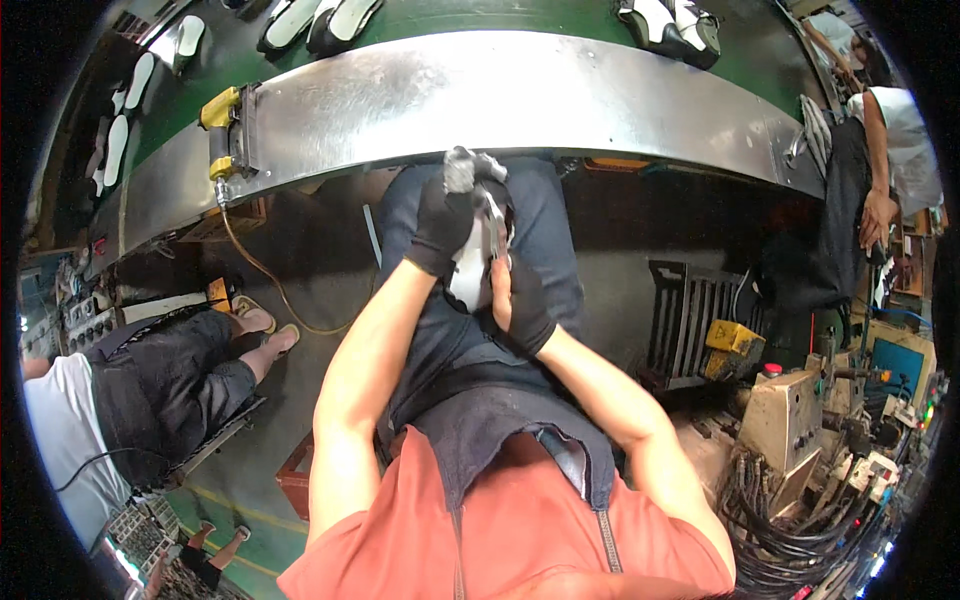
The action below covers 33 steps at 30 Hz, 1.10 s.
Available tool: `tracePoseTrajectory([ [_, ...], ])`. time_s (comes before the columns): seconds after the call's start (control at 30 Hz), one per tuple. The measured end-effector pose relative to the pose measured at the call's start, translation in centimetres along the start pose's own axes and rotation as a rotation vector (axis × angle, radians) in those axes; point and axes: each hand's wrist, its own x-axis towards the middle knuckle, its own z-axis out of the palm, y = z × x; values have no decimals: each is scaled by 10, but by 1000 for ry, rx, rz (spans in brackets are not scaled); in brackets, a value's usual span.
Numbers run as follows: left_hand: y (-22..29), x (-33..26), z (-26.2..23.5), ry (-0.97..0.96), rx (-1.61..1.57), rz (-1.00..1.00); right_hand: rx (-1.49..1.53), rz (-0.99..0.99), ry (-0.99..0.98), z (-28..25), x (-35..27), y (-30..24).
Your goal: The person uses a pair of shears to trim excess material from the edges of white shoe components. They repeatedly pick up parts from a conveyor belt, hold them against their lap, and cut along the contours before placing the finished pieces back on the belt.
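Observation:
Above my lap, close to the bench edge, I hold a shoe with a white surface and dark parts. My left hand, in a black glove, is closed around its far left side. Something grey and crumpled, like tape or wrapping, covers the fingertips there. My right hand, in a black glove with bare fingertips, is closed on the near right side, its thumb lying along the shoe. A slim, shiny grey piece runs between the hands; I cannot make out whether it is a tool. The fingers underneath are hidden.
A metal-topped bench curves ahead, a yellow air stapler with a hose on its left. Behind it, a green surface carries shoes and white soles. A seated person is at left, another person at right, above machinery.

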Motion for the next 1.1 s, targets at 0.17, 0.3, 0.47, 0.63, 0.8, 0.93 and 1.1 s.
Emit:
tracePoseTrajectory([
  [0.17, 6, -3, -9, -15, 75, 10, 214, 413, -503, -61, 7, -8],
  [0.3, 20, -7, 2, -23, 87, 9, 275, 382, -717, -91, 44, -20],
  [0.47, 14, -10, -3, 1, 82, 60, 226, 646, -875, -101, 70, -49],
  [0.63, -2, -8, -14, 6, 85, 80, 181, 482, -519, -55, 20, -40],
  [0.8, 4, -6, -19, -30, 40, 57, 225, 330, -615, -81, 29, -21],
  [0.93, 5, -5, -9, -8, -93, -26, 108, 287, -753, -104, 73, -36],
  [1.1, 13, -9, -5, -6, -68, -66, 147, 476, -804, -100, 81, -56],
])
